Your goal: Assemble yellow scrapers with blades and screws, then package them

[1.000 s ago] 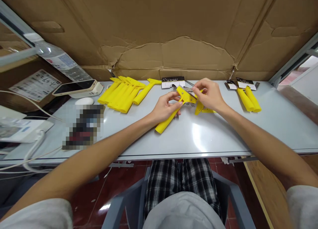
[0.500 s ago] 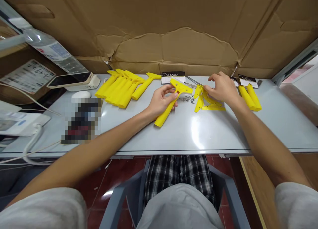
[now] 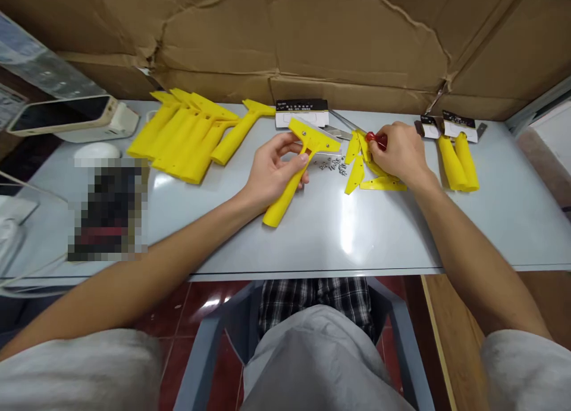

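Note:
My left hand (image 3: pixel 274 167) is closed round the neck of a yellow scraper (image 3: pixel 288 191), whose wide head carries two screws and points away from me. To the right, my right hand (image 3: pixel 401 154) grips the red handle of a screwdriver (image 3: pixel 375 140); its thin shaft reaches up and left across the table. Under and beside this hand lie several loose yellow cover plates (image 3: pixel 355 174). A small heap of screws (image 3: pixel 338 165) is between the hands, just right of the scraper head. Partly behind that head are metal blades (image 3: pixel 338 132).
Several yellow scraper handles (image 3: pixel 181 140) lie in a row at left, with another handle (image 3: pixel 236 138) beside them. A black-and-white card pack (image 3: pixel 302 113) rests by the cardboard. Two yellow handles (image 3: pixel 459 164) lie at right. A phone (image 3: pixel 62 116) and white mouse (image 3: pixel 97 153) are far left.
My right hand has closed on the screwdriver's red handle, which was hidden by the hand before. The left hand still holds the scraper. The camera view has tilted and shifted.

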Action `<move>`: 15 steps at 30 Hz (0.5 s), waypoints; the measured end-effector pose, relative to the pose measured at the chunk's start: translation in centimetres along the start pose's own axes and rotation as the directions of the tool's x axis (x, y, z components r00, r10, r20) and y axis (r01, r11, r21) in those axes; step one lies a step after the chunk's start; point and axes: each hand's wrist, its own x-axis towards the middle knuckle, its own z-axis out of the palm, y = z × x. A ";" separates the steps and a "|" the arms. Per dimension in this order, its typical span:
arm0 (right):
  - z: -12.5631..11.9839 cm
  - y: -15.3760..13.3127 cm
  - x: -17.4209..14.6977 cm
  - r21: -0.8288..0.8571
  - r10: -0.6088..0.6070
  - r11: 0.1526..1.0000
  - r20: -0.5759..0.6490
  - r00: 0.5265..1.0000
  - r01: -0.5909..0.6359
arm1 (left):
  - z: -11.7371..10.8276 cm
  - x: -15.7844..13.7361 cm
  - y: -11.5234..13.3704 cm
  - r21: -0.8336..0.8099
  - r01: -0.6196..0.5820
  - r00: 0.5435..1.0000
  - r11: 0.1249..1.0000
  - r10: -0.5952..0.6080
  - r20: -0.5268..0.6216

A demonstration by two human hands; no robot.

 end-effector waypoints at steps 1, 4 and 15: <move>0.1 -0.3 -0.2 -0.010 0.034 0.999 -0.006 0.999 -0.034 | 0.0 -0.1 -0.1 0.003 -0.004 1.000 1.000 0.004 -0.007; 0.3 -0.9 -0.6 -0.019 0.078 0.997 -0.005 0.997 -0.079 | 0.0 -0.4 -0.3 0.031 -0.013 1.000 0.999 0.014 -0.026; -0.6 -1.0 -0.6 0.072 0.072 0.995 -0.121 0.990 -0.063 | -0.1 0.2 -0.7 0.069 -0.008 0.999 0.998 0.011 -0.040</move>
